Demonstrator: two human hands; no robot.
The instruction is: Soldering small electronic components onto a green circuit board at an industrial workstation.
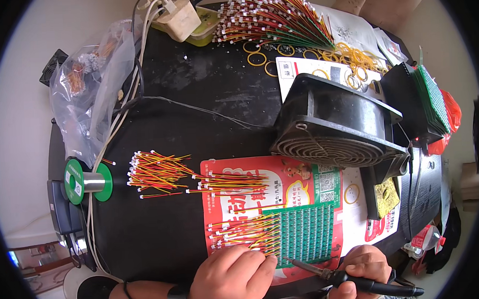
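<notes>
A green circuit board panel [307, 233] with rows of small identical units lies on a red printed sheet [214, 174]. Red, yellow and black wires with white connectors [243, 229] run from its left edge. My right hand [366, 269] grips a black-handled soldering iron [336, 278], its metal tip close to the panel's lower left part. Against the panel's lower left corner, my left hand [232, 278] is closed, fingers pinched together; what they hold is hidden. Beyond the panel lie loose connector wires [233, 182], and a further pile of wires [155, 172] sits to their left.
A black fan [334, 124] stands behind the panel, beside a yellow sponge [387, 197]. At left are a solder spool [88, 181], cables and a plastic bag [90, 97]. A large wire bundle [276, 19] and rubber bands [356, 59] lie at the back; boards [432, 98] stand at right.
</notes>
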